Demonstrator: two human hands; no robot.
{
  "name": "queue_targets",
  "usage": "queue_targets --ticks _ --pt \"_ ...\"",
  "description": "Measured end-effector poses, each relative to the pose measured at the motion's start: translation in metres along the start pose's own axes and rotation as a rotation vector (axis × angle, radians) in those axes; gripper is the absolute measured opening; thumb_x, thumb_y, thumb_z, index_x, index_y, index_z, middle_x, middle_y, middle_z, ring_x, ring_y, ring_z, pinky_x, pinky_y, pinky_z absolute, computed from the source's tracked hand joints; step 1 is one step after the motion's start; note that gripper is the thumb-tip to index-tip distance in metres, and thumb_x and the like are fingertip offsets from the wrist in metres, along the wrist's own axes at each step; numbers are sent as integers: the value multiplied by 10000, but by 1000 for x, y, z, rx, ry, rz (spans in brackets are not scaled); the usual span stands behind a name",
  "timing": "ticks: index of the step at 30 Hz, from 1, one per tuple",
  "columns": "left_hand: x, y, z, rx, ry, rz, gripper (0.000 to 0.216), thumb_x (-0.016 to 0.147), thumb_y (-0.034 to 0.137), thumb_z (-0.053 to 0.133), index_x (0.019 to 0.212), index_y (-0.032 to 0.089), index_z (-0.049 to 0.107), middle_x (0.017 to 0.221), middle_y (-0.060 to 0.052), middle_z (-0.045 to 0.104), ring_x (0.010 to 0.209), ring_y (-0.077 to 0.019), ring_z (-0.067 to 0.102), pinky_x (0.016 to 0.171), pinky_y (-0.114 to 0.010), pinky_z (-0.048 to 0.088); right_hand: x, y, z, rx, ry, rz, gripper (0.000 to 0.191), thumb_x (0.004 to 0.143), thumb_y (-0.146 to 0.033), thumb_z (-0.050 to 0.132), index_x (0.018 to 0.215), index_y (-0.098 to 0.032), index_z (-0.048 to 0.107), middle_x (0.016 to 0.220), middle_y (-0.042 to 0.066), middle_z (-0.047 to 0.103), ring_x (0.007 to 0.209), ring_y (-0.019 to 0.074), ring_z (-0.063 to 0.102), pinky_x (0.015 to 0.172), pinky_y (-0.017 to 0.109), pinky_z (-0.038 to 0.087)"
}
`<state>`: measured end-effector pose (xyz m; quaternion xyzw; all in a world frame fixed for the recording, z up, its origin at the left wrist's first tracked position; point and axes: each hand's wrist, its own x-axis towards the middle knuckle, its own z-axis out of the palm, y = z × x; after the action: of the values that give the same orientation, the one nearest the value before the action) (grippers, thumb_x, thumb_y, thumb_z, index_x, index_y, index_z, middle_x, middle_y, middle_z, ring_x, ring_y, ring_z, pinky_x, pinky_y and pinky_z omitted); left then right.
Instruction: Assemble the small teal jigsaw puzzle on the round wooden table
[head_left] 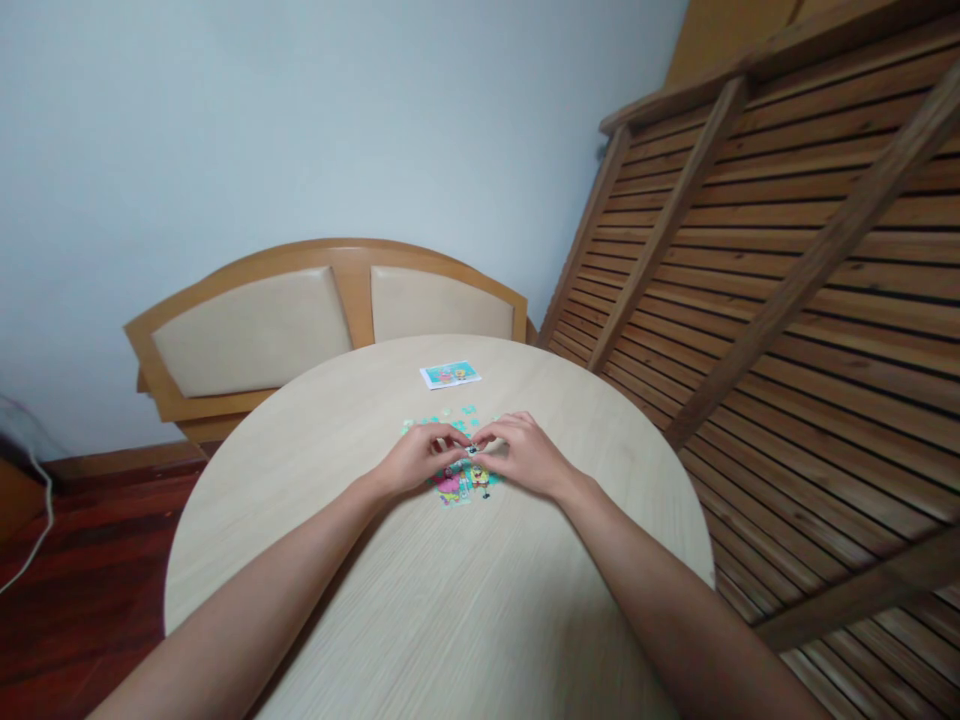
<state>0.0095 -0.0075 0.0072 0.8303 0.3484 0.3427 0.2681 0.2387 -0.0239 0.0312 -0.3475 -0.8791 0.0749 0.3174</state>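
Observation:
My left hand [424, 455] and my right hand [517, 452] meet over the middle of the table, their fingertips pinched at a small dark-and-white jigsaw puzzle piece [472, 450]. Just below the fingers lies a partly joined patch of jigsaw puzzle [454, 488], with a pink figure and a yellow square figure on turquoise. Loose turquoise puzzle pieces [469, 409] are scattered beyond the hands, some partly hidden by them. Farther back rests a picture card [450, 375] showing similar pink and yellow figures.
The round pale wooden table [300, 450] carries everything. Behind it stands a wooden headboard [352, 290] with cream panels against the wall. A slatted wooden frame [780, 270] leans at the right. A white cable [46, 510] hangs at the left above a dark red floor.

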Motion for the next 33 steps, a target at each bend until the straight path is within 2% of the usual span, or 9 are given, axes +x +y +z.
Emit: queue_targets --ticks 5,11,13,17,33 --pt "-1 0 -2 -1 -36 -11 237 884 338 644 1045 178 713 916 -42 735 731 -143 640 670 -243 504 -1 3 -1 -3 -26 -6 184 833 -303 743 1009 -248 739 941 24 763 944 195 665 901 352 371" --pt "-4 2 -11 245 -101 167 259 902 336 610 1109 195 676 1096 -84 712 1036 -222 640 957 -354 478 -4 5 -1 78 -161 5 148 794 -296 758 931 -240 751 877 4 756 892 184 670 878 322 417" --pt "-5 1 -12 288 -157 222 291 911 350 599 1152 199 661 1140 -99 701 1085 -235 628 997 -369 458 -5 5 -1 108 -211 0 139 773 -298 768 894 -235 746 883 -2 752 900 184 669 894 319 428" --pt "-4 -3 -10 334 -245 262 279 919 336 584 1150 202 664 1124 -104 704 1084 -237 632 999 -368 458 -7 5 1 153 -272 -31 137 740 -290 787 861 -242 744 918 -5 739 936 189 657 914 318 447" --pt "-4 -6 -9 332 -254 252 239 916 311 585 1105 209 690 1131 -101 702 1080 -229 642 991 -359 475 -7 1 2 222 -353 -40 151 732 -254 796 876 -241 749 975 13 712 964 194 646 938 323 467"
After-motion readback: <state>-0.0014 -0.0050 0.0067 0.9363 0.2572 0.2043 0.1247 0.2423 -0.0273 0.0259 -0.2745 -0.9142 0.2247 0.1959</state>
